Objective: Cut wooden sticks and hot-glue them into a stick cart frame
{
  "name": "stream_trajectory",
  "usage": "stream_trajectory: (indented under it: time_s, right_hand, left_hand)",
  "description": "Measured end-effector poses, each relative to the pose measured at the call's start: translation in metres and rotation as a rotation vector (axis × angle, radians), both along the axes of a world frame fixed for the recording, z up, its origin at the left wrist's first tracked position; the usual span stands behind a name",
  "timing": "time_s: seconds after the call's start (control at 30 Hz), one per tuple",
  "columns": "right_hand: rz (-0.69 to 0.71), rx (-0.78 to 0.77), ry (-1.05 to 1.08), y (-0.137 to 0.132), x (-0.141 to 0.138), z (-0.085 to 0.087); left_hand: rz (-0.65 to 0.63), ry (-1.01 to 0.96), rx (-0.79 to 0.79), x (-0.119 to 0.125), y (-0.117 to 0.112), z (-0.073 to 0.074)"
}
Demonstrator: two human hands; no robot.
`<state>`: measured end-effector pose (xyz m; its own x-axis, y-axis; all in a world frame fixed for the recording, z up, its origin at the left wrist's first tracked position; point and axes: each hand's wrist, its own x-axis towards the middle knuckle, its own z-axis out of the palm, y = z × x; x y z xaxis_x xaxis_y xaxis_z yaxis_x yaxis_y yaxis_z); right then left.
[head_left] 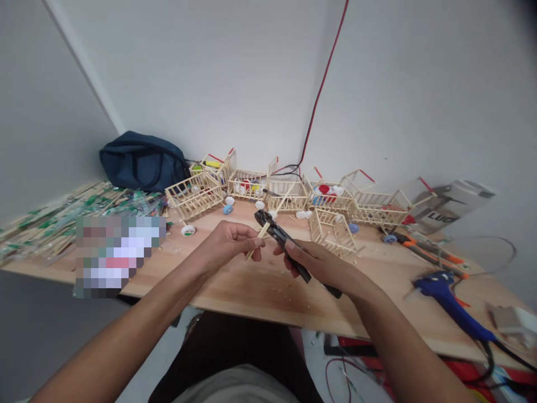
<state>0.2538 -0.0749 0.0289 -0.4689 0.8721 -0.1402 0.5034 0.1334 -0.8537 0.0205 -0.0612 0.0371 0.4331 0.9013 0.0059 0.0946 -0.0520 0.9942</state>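
My left hand (230,242) pinches a thin wooden stick (272,217) that slants up to the right above the wooden table (260,288). My right hand (321,263) grips the handles of black pliers (280,238), whose jaws meet the stick near its middle. Both hands hover over the table's near middle. Behind them stands a row of several small carts (293,198) built from wooden sticks, some with bottle-cap wheels (227,209).
A dark blue bag (142,161) lies at the back left beside piles of packaged sticks (62,215). A blue glue gun (451,302) with its cord, orange-handled tools (428,249) and a tilted can (451,207) sit at the right. A red cable (323,84) runs up the wall.
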Motion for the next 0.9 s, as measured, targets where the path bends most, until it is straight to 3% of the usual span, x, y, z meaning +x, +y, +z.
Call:
stream_trajectory:
  time_s: [0.43, 0.7, 0.9]
  right_hand:
    - [-0.070, 0.136, -0.130, -0.006, -0.004, 0.002]
    - [-0.070, 0.160, -0.268, -0.011, -0.006, 0.007]
    - [-0.064, 0.310, -0.471, -0.003, -0.003, -0.011]
  left_hand:
    - [-0.057, -0.064, -0.163, -0.004, 0.002, -0.004]
    - [-0.043, -0.008, -0.104, -0.003, 0.000, -0.016]
    - [0.011, 0.170, -0.005, 0.006, 0.004, -0.034]
